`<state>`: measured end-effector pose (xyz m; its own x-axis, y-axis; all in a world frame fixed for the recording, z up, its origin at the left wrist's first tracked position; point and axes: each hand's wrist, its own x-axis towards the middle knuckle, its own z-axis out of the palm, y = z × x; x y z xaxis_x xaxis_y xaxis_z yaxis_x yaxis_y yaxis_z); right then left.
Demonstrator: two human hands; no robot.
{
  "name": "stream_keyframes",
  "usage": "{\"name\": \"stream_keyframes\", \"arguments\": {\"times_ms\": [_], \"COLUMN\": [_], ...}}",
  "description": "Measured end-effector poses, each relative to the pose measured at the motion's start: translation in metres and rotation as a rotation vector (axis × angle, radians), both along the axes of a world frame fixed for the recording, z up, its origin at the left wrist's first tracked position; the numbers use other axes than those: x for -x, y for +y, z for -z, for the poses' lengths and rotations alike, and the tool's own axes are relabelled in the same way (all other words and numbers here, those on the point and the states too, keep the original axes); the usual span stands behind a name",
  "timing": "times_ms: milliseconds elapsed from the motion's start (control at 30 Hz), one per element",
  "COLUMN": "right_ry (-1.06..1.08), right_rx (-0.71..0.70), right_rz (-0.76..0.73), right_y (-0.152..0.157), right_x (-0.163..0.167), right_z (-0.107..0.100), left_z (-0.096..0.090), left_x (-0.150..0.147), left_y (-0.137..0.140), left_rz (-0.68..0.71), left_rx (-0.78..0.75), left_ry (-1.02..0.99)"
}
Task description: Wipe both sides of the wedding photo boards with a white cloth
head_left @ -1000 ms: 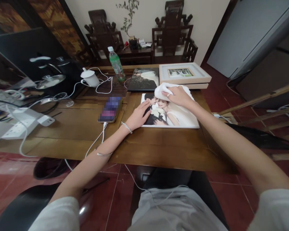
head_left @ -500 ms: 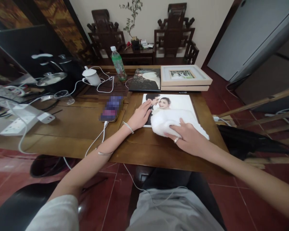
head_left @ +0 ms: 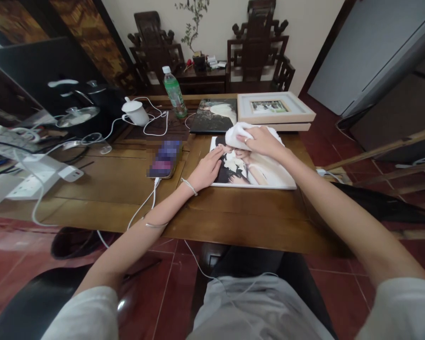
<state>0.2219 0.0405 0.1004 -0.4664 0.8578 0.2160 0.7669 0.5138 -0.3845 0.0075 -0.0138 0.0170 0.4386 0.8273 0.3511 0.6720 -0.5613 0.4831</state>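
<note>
A photo panel with a picture of a couple lies flat on the wooden table. My left hand rests flat on its left edge, fingers stretched out. In my right hand is a white fluffy cloth, pressed on the panel's far part and covering the top of the picture. Behind the panel lie a dark photo panel and, to its right, a pale wooden picture frame stacked on another.
Left of my left hand lies a phone on a charging cable. Farther back stand a green-labelled bottle and a white lidded cup. A power strip and tangled cables occupy the table's left side.
My right hand has slid the cloth from the panel's near right part to its far edge, uncovering the lower part of the picture. My left hand has stayed in place.
</note>
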Motion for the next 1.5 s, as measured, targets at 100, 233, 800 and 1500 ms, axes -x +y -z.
{"name": "stream_keyframes", "arguments": {"times_ms": [100, 233, 800, 1500], "right_ry": [0.011, 0.026, -0.097, -0.087], "right_rx": [-0.016, 0.007, 0.039, 0.057], "right_rz": [0.030, 0.017, -0.191, -0.380], "right_y": [0.014, -0.007, -0.124, -0.113], "right_x": [0.005, 0.003, -0.025, -0.009], "right_z": [0.002, 0.009, 0.008, 0.003], "left_z": [0.000, 0.002, 0.001, -0.004], "left_x": [0.001, 0.000, -0.003, 0.001], "left_y": [0.000, 0.001, 0.002, 0.001], "left_rz": [-0.002, -0.005, -0.006, -0.081], "left_rx": [-0.003, 0.000, 0.015, -0.135], "left_ry": [-0.001, -0.018, -0.023, -0.224]}}
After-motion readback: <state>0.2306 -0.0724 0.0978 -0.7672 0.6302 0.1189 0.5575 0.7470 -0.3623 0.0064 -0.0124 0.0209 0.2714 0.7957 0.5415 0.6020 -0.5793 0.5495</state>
